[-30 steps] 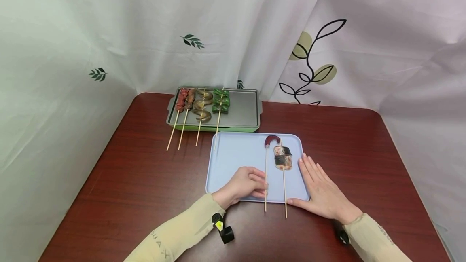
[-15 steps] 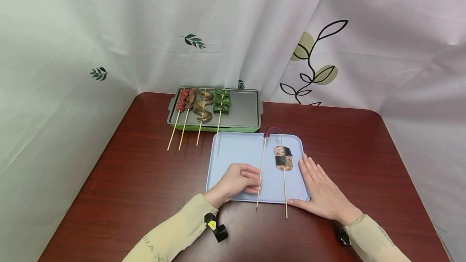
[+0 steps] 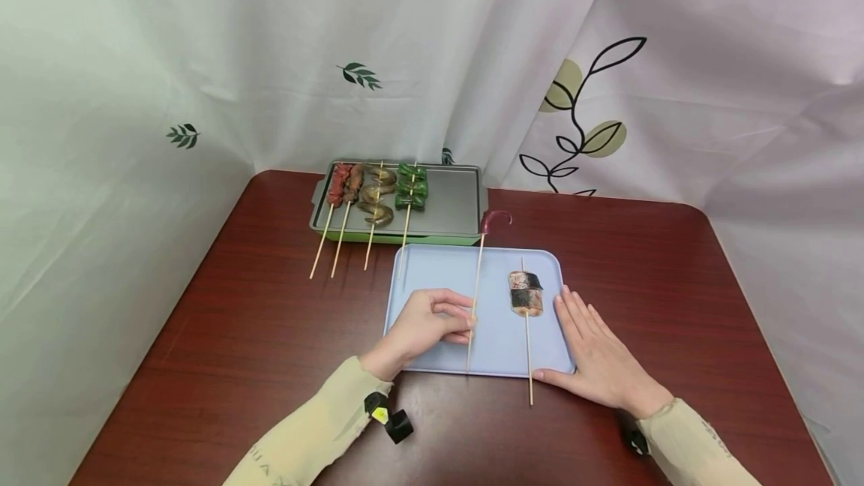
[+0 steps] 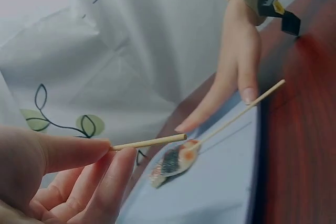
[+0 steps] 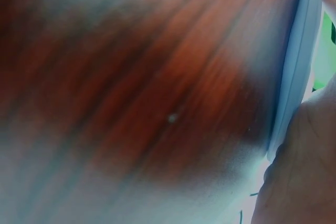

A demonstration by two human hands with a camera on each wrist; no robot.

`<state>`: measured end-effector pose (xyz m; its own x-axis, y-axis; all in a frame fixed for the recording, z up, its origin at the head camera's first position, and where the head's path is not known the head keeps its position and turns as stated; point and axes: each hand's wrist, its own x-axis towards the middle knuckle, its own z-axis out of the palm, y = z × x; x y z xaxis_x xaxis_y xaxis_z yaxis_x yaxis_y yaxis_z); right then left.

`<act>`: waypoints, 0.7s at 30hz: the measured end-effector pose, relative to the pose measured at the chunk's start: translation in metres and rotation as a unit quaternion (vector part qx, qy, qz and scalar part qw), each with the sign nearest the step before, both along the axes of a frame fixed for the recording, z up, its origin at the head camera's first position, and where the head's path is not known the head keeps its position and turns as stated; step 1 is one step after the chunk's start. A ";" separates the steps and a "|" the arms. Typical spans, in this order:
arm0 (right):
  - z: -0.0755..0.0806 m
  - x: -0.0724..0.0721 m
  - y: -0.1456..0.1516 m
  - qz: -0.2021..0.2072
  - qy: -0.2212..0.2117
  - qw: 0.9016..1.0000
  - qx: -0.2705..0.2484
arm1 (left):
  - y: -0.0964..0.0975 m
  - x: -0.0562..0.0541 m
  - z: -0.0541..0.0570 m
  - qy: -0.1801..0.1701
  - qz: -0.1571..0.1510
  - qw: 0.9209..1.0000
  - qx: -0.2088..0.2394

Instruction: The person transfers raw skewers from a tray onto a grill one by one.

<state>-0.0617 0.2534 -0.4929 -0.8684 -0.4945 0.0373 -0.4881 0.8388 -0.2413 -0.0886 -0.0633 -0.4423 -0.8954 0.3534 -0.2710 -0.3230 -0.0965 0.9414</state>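
left wrist view: the left hand [image 4: 68,174] has its grip closed in a pinch, thumb against fingers, on the bare stick of a curled red skewer [image 4: 149,142], whose butt end stands in the air above the tray. the head view shows that pinch on the lower part of the stick, probably so the fingers keep off the food and the far end has reach. the dark red curl at the tip shows beyond the tray's far edge, near the right front corner of the grill pan [image 3: 452,205].

under the left hand lies the pale blue tray [image 3: 439,268]. along its right edge the right hand [image 3: 597,355] lies with straight fingers, its grip released and grasping nothing; this looks like a way to steady the tray. its thumb tip is right by the stick of the banded skewer [image 3: 525,295], though i cannot tell whether they touch. that one lies on the tray's right side, stick past the near rim.

farther out, four skewers lie in the pan's left part: red [image 3: 336,186], brown [image 3: 352,183], grey-brown curls [image 3: 376,197] and green [image 3: 410,187]. their sticks overhang the front rim toward the person, perhaps to leave handles within reach. pan and tray both rest on the worktop [image 3: 607,246].
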 end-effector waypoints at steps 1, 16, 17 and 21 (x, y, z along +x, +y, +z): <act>0.000 0.000 0.000 0.000 0.000 1.000 0.000 | -0.001 -0.001 0.002 0.002 0.002 1.000 0.001; 0.000 0.001 0.000 0.001 0.001 1.000 0.000 | -0.016 -0.015 0.027 0.036 0.040 0.999 -0.008; 0.001 0.001 0.000 0.001 0.001 1.000 -0.001 | -0.017 -0.016 0.029 0.036 0.044 0.998 -0.010; 0.001 0.001 0.000 0.000 0.000 1.000 -0.002 | -0.022 -0.024 0.034 0.046 0.062 0.997 -0.024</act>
<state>-0.0605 0.2537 -0.4920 -0.8680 -0.4950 0.0389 -0.4887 0.8376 -0.2441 -0.1128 -0.0855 -0.4082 -0.9533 0.2265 -0.1996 -0.2235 -0.0850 0.9710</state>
